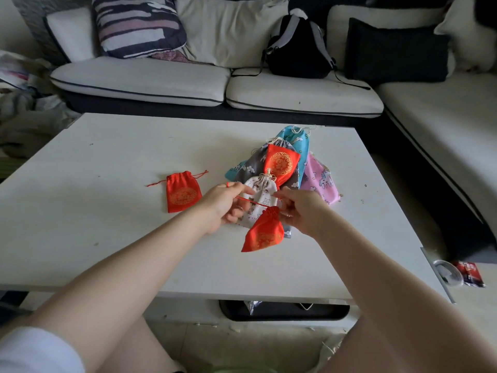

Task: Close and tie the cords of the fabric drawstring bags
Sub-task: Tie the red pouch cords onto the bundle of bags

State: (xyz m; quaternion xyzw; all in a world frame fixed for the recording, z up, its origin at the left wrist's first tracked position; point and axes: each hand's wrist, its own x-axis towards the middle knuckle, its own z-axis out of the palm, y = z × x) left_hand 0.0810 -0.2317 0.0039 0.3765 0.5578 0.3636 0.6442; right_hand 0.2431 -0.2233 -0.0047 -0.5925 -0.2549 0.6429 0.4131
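Observation:
A small red drawstring bag [265, 234] with a gold emblem hangs just above the white table [107, 162], its mouth gathered tight. My left hand [224, 204] pinches its red cord [248, 201], pulled taut to the left. My right hand [301, 211] pinches the cord's other end beside the bag's neck. Behind my hands lies a pile of bags: a white patterned one [259, 195], a red one [279, 164], a grey one [256, 161], a blue one [298, 138] and a pink one [320, 181]. Another red bag [183, 193] lies alone at the left, its cords spread out.
A white sofa [215, 84] with cushions and a black backpack [298, 47] runs behind the table and down the right side. A clear round lid [447, 273] and a red packet [470, 273] lie at the lower right. Below the table's front edge is a dark open shelf [282, 310].

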